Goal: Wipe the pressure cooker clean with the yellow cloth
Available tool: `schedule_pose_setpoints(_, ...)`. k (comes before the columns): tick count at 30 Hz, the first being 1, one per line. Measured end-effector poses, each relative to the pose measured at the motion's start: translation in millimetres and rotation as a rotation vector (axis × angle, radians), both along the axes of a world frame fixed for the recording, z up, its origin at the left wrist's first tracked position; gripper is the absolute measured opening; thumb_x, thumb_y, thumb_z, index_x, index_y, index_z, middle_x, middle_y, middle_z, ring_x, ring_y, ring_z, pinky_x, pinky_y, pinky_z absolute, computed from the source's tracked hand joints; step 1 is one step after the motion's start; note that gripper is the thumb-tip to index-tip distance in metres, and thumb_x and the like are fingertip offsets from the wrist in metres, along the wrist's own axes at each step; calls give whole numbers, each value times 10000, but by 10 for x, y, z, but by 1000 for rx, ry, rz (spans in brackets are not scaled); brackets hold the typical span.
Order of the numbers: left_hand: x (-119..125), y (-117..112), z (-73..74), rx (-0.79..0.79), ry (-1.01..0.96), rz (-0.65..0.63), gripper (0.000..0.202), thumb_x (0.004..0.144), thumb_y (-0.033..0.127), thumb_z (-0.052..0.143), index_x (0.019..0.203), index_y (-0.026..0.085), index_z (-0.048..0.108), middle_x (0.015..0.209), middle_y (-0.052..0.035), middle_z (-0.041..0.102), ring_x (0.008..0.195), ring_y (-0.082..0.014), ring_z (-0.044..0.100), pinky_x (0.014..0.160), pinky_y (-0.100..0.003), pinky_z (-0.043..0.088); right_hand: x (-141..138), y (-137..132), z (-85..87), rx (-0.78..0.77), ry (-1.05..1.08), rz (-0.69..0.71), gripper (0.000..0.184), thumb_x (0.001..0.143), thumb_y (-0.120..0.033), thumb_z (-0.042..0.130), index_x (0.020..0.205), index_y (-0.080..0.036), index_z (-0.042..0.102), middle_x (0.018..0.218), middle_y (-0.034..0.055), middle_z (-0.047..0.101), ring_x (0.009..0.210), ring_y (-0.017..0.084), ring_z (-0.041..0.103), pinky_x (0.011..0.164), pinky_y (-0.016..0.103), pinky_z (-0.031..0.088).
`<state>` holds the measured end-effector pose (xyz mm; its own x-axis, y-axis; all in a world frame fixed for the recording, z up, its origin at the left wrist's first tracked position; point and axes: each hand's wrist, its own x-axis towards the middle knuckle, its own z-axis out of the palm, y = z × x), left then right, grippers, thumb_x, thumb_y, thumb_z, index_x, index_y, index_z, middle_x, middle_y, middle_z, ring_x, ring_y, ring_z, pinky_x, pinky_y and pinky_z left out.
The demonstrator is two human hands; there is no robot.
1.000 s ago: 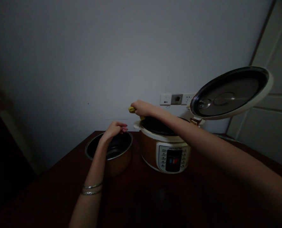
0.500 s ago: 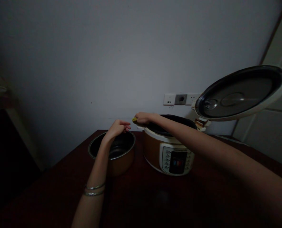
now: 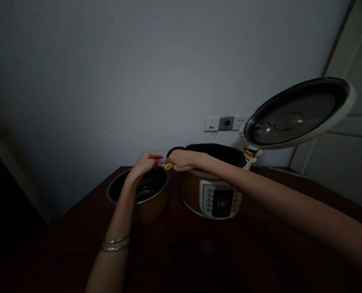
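1. The right hand [image 3: 181, 160] is clenched around a yellow thing [image 3: 169, 166], one end of which pokes out past the fist toward the left hand.
2. That fist sits at the left edge of the cooker [image 3: 190, 188], on the side facing the pot [image 3: 152, 206]. A dark curved edge [image 3: 174, 148] shows just behind the knuckles; in this dim light I can't be sure whether it belongs to the yellow thing.
3. The left hand [image 3: 148, 163] is loose and released, its fingers bent and pointing at the yellow thing, above the far right part of the pot's rim. Two bangles [image 3: 114, 249] circle that forearm, which crosses over the pot.
4. The pot stands upright on the dark red bench [image 3: 168, 260], left of the cooker and just beside it, orange outside and dark within.
5. The cooker is upright too, with its panel [image 3: 221, 201] facing me and its lid [image 3: 297, 116] swung up to the right on a hinge. The right forearm passes across its front rim.
6. Behind it, sockets [image 3: 226, 123] line the pale wall [image 3: 122, 73]; a panelled door [image 3: 358, 97] is at the right.
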<state>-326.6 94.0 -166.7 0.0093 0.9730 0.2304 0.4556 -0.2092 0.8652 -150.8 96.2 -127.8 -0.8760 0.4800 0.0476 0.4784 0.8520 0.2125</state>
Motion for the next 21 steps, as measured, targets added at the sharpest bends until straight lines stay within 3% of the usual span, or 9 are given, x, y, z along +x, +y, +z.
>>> schedule_pose_setpoints(3, 72, 29, -13, 28, 23, 9, 385, 678, 103, 531, 1037, 74, 664, 877, -107, 707, 721, -152, 622, 613, -243, 454, 185, -247, -78, 71, 53, 42, 308, 729, -96, 441, 954, -76, 650, 846, 167, 681, 717, 204, 579, 651, 302, 375)
schedule_pose_setpoints(6, 198, 94, -54, 95, 41, 19, 411, 747, 208, 532, 1124, 78, 629, 973, -128, 699, 850, -192, 645, 642, -253, 478, 519, -550, -203, 89, 251, 99, 375, 704, -87, 437, 1041, -93, 601, 985, 169, 657, 906, 235, 572, 805, 341, 394)
schedule_pose_setpoints(9, 367, 152, -115, 157, 52, 56, 432, 797, 283, 499, 1165, 85, 606, 1071, -134, 681, 955, -216, 633, 698, -275, 499, 936, -862, -385, -45, 503, 65, 511, 660, -70, 420, 1147, -158, 546, 1191, 117, 597, 1110, 213, 511, 943, 328, 364)
schedule_pose_setpoints(13, 554, 168, -192, 232, 46, 106, 453, 822, 330, 472, 1187, 92, 595, 1227, -146, 620, 1094, -237, 588, 871, -324, 479, 1455, -1166, -685, -347, 803, -141, 467, 712, -103, 407, 1126, -238, 576, 1186, 59, 622, 1104, 205, 548, 940, 321, 406)
schedule_pose_setpoints(17, 650, 234, -216, 299, 70, 181, 443, 825, 364, 463, 1147, 101, 615, 1251, -147, 608, 1173, -244, 542, 1019, -357, 382, 1858, -1201, -962, -545, 1224, -314, 257, 786, -299, 498, 994, -240, 637, 1056, 65, 678, 991, 227, 613, 865, 344, 472)
schedule_pose_setpoints(21, 706, 426, -192, 287, 21, 246, 364, 779, 345, 471, 998, 122, 658, 1103, -118, 673, 1095, -257, 584, 952, -355, 444, 2169, -1032, -1123, -654, 1757, -484, 261, 691, -384, 614, 882, -206, 631, 923, 71, 703, 838, 231, 659, 762, 347, 522)
